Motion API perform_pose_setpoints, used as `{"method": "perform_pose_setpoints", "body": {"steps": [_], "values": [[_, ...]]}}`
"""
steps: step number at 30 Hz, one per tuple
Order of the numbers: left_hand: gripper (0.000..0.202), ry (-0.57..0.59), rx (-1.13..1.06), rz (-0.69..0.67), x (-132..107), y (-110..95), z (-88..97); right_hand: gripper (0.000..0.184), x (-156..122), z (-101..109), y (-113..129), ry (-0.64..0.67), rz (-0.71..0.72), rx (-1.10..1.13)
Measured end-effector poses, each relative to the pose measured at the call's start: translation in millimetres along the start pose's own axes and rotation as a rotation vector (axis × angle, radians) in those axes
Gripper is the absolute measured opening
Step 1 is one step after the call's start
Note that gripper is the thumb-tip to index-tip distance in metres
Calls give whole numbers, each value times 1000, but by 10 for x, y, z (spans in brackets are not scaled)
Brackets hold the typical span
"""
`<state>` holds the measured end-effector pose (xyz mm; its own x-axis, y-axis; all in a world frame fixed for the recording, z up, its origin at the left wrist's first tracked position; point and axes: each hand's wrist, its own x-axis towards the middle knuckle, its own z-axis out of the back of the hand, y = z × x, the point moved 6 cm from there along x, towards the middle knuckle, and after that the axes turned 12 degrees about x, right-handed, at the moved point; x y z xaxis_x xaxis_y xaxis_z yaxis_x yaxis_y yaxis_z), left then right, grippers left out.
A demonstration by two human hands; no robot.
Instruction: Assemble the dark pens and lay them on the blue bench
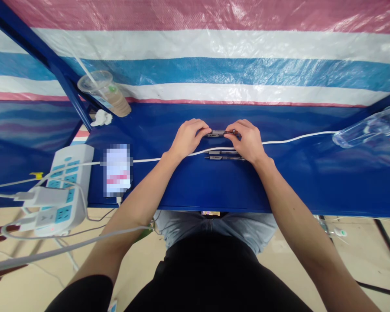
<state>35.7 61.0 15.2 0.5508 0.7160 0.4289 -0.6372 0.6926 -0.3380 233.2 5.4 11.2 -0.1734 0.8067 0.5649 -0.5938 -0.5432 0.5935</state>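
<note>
My left hand (189, 136) is closed, its thumb and fingertips pinching the left end of a dark grey pen (217, 133). At the pen's other end, the fingers of my right hand (248, 139) are closed round it, covering that part. Whether a second pen lies against the first I cannot tell. Just below, two more dark pens (225, 157) lie side by side on the blue tabletop (188, 186), their right ends partly under my right hand. A white cable (208, 150) runs between the held pen and those two, passing beneath both hands.
To the left are a phone (117, 170) with a lit screen and a white power strip (69, 186) with plugged-in chargers. A plastic cup (112, 97) with a straw and crumpled tissue (102, 118) stand behind. A clear bottle (370, 125) lies right. Striped sheeting (230, 69) hangs at the back.
</note>
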Motion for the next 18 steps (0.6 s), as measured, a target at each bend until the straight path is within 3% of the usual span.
{"method": "perform_pose_setpoints", "body": {"steps": [8, 18], "values": [[15, -46, -40, -20, -6, -47, 56, 16, -21, -40, -8, 26, -22, -12], [31, 71, -13, 20, -4, 0, -39, 2, -8, -17, -38, 20, -45, 50]]}}
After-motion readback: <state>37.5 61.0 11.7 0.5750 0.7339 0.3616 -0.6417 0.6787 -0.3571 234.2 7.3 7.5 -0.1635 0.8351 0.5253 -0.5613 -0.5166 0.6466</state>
